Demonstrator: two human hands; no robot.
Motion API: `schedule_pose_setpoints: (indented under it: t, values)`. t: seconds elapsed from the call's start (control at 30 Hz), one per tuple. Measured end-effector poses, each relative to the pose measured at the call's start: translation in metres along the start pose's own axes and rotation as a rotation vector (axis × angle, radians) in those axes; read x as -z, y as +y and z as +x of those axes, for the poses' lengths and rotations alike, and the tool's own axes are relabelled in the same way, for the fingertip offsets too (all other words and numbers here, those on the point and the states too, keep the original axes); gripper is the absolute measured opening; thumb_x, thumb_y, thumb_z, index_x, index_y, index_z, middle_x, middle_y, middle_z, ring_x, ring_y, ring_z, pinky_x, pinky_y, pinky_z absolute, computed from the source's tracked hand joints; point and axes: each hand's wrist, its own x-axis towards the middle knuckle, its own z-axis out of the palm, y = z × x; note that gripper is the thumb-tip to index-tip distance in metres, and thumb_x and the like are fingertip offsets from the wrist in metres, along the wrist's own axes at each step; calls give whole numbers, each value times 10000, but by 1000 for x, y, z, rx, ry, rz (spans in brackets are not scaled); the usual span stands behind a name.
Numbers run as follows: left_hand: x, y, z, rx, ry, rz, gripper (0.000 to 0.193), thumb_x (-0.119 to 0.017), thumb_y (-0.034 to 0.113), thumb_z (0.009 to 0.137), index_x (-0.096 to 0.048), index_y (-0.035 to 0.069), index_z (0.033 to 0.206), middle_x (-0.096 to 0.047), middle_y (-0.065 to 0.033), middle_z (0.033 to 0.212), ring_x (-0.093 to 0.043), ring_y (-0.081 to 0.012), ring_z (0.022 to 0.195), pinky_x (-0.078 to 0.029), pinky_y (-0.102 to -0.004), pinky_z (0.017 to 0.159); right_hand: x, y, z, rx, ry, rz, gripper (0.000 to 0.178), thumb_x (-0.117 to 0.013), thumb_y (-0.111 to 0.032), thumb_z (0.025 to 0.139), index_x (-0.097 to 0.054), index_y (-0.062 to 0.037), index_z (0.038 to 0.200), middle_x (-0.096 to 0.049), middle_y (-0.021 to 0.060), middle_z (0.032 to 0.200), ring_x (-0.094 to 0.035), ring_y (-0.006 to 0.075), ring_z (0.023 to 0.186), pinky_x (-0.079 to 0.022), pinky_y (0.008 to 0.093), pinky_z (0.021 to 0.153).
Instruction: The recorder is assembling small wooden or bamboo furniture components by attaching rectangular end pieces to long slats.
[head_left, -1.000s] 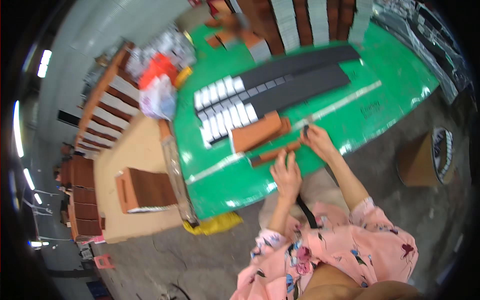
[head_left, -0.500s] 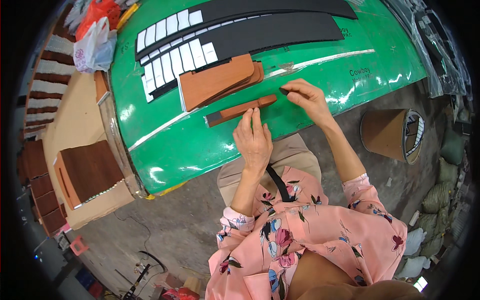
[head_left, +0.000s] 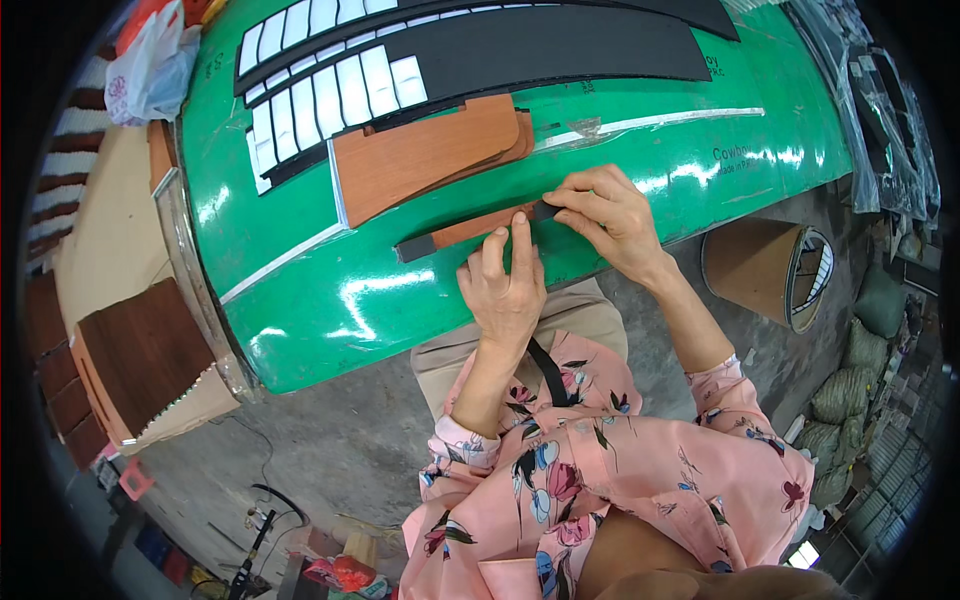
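A narrow brown strip (head_left: 468, 231) lies on the green tabletop (head_left: 330, 330) close to its near edge, with a black patch (head_left: 416, 248) on its left end. My left hand (head_left: 503, 290) rests its outstretched index and middle fingertips against the strip's right half, holding nothing. At the strip's right end, my right hand (head_left: 610, 222) pinches a small black piece (head_left: 545, 210) between thumb and fingers. That piece sits against the strip's end; the fingers partly cover it. Just beyond the strip is a stack of flat brown leather-like pieces (head_left: 425, 155).
Long black strips (head_left: 560, 50) with white patches (head_left: 335, 95) lie at the far side. A plastic bag (head_left: 150, 70) hangs at the far left corner. Dark brown panels (head_left: 145, 350) stand left on cardboard. A round brown bin (head_left: 752, 265) stands on the floor at right.
My right hand has moved left and brought the small black piece onto the strip's right end. My left fingers still touch the strip. The whole view has shifted slightly.
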Motion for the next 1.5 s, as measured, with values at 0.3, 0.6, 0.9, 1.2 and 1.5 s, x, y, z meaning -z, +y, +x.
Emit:
schedule_pose_setpoints:
  t: [0.3, 0.6, 0.9, 1.2, 1.5]
  values:
    - [-2, 0, -1, -8, -6, 0, 539, -705, 87, 694, -550, 72, 1210, -405, -94, 1110, -525, -196, 770, -371, -345, 635, -4, 1, 3, 13, 14, -9, 213, -719, -89, 689, -684, -75, 898, -613, 27, 871, -558, 194, 786, -485, 297, 632]
    - [0, 0, 1, -10, -7, 1, 537, -705, 85, 690, -553, 66, 1205, -403, -94, 1111, -525, -197, 767, -374, -346, 640, -5, 1, 4, 13, 16, -14, 201, -722, -93, 685, -685, -77, 882, -614, 21, 863, -559, 194, 788, -484, 301, 637]
    - [-1, 0, 0, -11, -13, 4, 536, -702, 83, 690, -550, 56, 1204, -405, -103, 1109, -521, -207, 777, -384, -355, 648, -6, 1, 4, 19, 31, -1, 198, -723, -90, 680, -686, -79, 875, -613, 18, 851, -561, 190, 782, -488, 294, 620]
    - [-1, 2, 0, -10, -9, 20, 523, -693, 97, 706, -548, 58, 1207, -405, -105, 1111, -515, -212, 799, -385, -353, 647, -6, 1, 1, 12, 11, -11, 205, -717, -113, 694, -691, -84, 896, -612, 19, 901, -556, 193, 810, -491, 298, 634]
    - [-1, 2, -1, -13, -36, 54, 542, -688, 129, 719, -519, 78, 1231, -400, -115, 1151, -507, -225, 871, -386, -355, 668, 2, 17, -23, -315, -53, 297, 440, -709, -139, 737, -599, -88, 1160, -579, 104, 1148, -528, 258, 1068, -446, 346, 877]
